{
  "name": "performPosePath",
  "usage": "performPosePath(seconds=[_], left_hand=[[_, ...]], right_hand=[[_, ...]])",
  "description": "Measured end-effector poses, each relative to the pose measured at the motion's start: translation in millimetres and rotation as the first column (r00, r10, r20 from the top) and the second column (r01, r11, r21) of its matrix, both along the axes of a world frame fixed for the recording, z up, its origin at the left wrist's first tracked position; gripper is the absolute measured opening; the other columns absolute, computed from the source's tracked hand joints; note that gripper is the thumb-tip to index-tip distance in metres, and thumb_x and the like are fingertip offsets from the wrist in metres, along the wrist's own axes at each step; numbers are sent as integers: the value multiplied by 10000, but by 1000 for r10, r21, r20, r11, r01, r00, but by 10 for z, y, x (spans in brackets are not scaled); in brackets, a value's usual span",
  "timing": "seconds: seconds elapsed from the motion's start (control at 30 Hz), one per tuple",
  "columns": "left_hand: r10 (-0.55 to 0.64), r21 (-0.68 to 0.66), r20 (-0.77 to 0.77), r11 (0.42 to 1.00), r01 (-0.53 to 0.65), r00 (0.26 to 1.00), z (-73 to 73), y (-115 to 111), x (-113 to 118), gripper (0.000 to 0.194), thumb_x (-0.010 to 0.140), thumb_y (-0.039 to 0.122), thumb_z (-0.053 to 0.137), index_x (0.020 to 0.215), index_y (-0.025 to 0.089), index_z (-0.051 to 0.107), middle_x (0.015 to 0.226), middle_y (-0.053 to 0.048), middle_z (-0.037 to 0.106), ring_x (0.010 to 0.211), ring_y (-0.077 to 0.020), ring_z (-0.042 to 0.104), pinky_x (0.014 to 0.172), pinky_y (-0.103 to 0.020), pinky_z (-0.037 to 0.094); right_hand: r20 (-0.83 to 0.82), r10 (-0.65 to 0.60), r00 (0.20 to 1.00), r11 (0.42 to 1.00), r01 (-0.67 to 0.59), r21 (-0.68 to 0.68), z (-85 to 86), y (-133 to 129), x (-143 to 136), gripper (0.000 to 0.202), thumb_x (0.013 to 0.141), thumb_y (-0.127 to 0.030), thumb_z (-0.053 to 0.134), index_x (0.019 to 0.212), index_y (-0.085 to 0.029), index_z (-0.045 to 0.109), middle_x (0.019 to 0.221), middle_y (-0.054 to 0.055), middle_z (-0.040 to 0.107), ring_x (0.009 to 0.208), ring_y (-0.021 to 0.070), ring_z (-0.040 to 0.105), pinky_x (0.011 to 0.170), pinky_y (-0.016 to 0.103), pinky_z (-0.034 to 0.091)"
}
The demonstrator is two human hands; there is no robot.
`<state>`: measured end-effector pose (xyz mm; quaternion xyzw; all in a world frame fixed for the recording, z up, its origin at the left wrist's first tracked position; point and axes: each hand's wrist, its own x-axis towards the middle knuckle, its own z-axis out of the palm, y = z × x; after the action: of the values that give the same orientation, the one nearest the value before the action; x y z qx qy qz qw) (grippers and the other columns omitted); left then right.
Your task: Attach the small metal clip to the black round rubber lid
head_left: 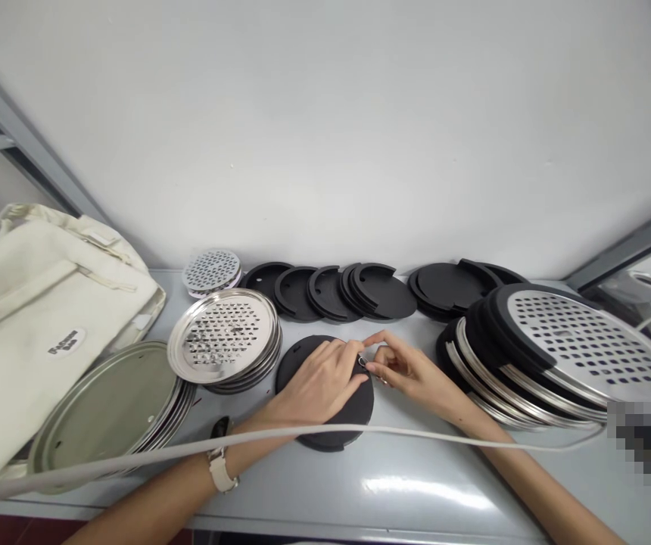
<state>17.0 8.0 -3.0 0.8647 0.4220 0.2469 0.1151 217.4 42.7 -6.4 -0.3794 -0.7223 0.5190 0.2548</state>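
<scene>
A flat black disc (353,412) lies on a grey tabletop (314,492), between a stack of perforated metal plates (226,337) on the left and a larger tilted stack (587,344) on the right. The left hand (319,378) lies over it, fingers bent toward its right edge; their grip cannot be told. There, the right hand (402,371) brings thumb and forefinger to a small shiny ring (362,362), perhaps pinching it. The disc looks light, stiff and matte, best held by its rim; the ring probably slips easily and suits fingertips.
</scene>
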Motion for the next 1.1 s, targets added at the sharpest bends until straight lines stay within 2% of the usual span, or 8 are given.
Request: performPosePath(seconds=[0.2,0.37,0.67,0.93,1.1], left_hand=[[-133,-68,44,988,136,990,18,22,-3,255,942,146,412,1193,180,378,1193,-85,553,1108,-223,524,917,-370,438],[-115,-181,94,975,130,989,44,22,-4,264,943,155,421,1201,196,383,1175,-75,563,1114,-219,518,922,-360,446],[-81,-277,137,954,117,987,83,26,8,299,938,168,446,1222,229,375,1174,-54,580,1117,-203,523,943,-346,443],[-62,-293,174,950,112,983,35,40,16,327,923,153,468,1225,229,369,1151,-39,593,1106,-194,540,936,-355,461],[-66,-259,182,959,112,981,-10,49,19,300,930,172,462,1207,218,360,1186,-63,564,1110,-193,549,928,-362,473]], right_hand=[[19,17,1000,999,-17,28,8,-27,7,257,921,-375,485,1115,-223,414,671,-59,416,626,113,390,603,231,343],[48,35,998,999,-35,9,40,-41,13,251,932,-382,457,1123,-232,398,691,-53,413,627,115,382,593,231,341],[92,59,994,998,-59,-8,60,-47,30,247,951,-397,404,1135,-233,382,686,-54,407,607,112,348,569,228,317],[143,33,989,997,-43,66,97,-84,1,258,953,-408,381,1139,-231,404,664,-53,418,580,113,339,549,225,305],[159,15,987,995,-31,97,81,-97,-6,257,954,-419,367,1117,-228,421,673,-46,462,583,120,393,570,233,341]])
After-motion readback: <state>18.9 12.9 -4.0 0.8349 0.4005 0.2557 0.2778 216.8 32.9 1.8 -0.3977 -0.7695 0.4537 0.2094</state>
